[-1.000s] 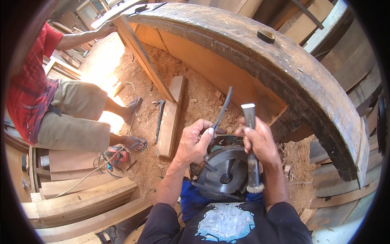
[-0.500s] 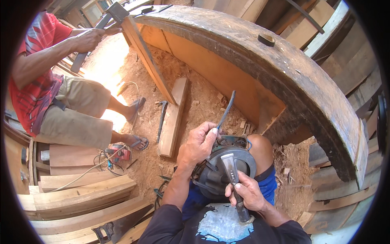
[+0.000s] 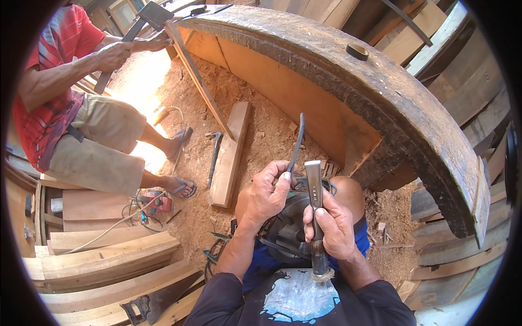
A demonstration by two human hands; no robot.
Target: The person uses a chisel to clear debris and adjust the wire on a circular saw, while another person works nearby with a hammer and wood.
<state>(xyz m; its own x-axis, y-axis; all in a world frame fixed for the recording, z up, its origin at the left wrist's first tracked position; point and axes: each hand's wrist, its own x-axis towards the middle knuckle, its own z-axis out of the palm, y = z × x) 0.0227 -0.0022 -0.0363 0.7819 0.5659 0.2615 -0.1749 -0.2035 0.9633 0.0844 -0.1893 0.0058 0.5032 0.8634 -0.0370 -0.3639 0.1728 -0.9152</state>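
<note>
My left hand pinches a dark grey cable between thumb and fingers, its free end sticking up. In my right hand is a chisel, gripped by its dark handle with the broad metal blade pointing up. The two hands are close together, the chisel just right of the cable. Under them on my lap rests a dark power tool with a rounded black guard, probably a circular saw, partly hidden by my hands. Whether the cable joins this tool cannot be seen.
A large curved wooden structure arches ahead, a black ring-shaped roll on top. At left a person holds a dark T-shaped tool beside an upright wooden strip. A hammer, a plank and a handsaw lie around.
My right hand has lifted the chisel slightly and turned it more upright. The cable's end has swung left and stands steeper. The other person's wooden strip has turned a little.
</note>
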